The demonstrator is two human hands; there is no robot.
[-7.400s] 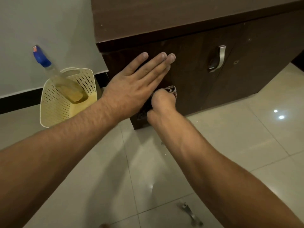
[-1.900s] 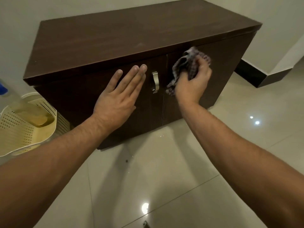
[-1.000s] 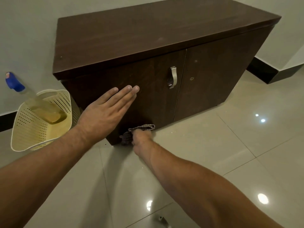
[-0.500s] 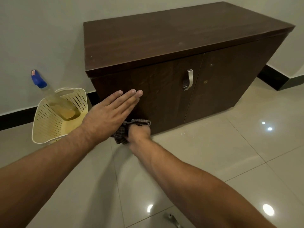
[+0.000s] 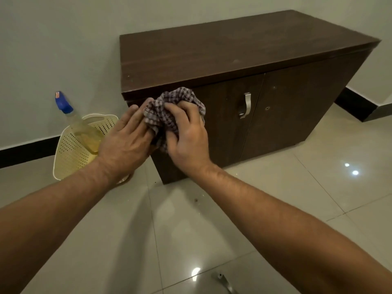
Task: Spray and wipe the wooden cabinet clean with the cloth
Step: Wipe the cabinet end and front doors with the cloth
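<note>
A dark brown wooden cabinet with two doors stands against the wall. My right hand grips a bunched checked cloth in front of the upper left of the left door. My left hand lies beside it with straight fingers whose tips touch the cloth's left edge. A spray bottle with a blue nozzle and yellow liquid leans in a basket to the left.
The cream perforated basket sits on the tiled floor left of the cabinet. A metal handle is on the left door. A loose metal handle lies on the floor near the bottom edge. A black skirting runs along the wall.
My right hand has lifted the cloth from the bottom left of the cabinet front up to just under its top edge. My left hand has come off the door onto the cloth.
</note>
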